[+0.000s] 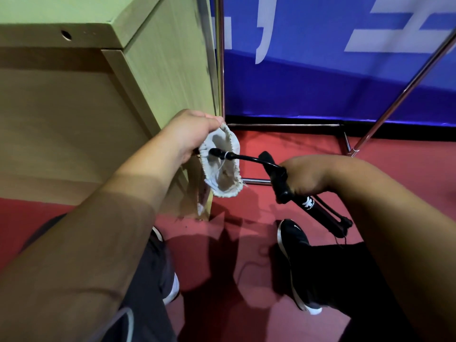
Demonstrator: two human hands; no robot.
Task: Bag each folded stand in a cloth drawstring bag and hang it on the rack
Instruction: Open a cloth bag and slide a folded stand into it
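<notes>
Here, to the left of both hands, a wooden cabinet [74, 107] stands on the red floor. The left hand [190, 130] pinches the rim of the cloth drawstring bag [222, 169] between thumb and fingers. The far edge is lifted, so the mouth gapes toward the other hand, probably to offer a wide target. The white drawstring [212, 182] hangs slack at the near rim, so the mouth is not yet drawn shut.

Between the hands, the thin bent end [219, 153] of the folded stand [313, 206] reaches just inside the bag's mouth. The thicker body lies outside, under the right hand [308, 174]. That hand is curled round the stand's upper part and seems to steer it in, narrow end first.

The hands are apart, each clamped on its own item. Beyond them stands the metal rack [283, 124], with nothing visibly hung on it.
</notes>
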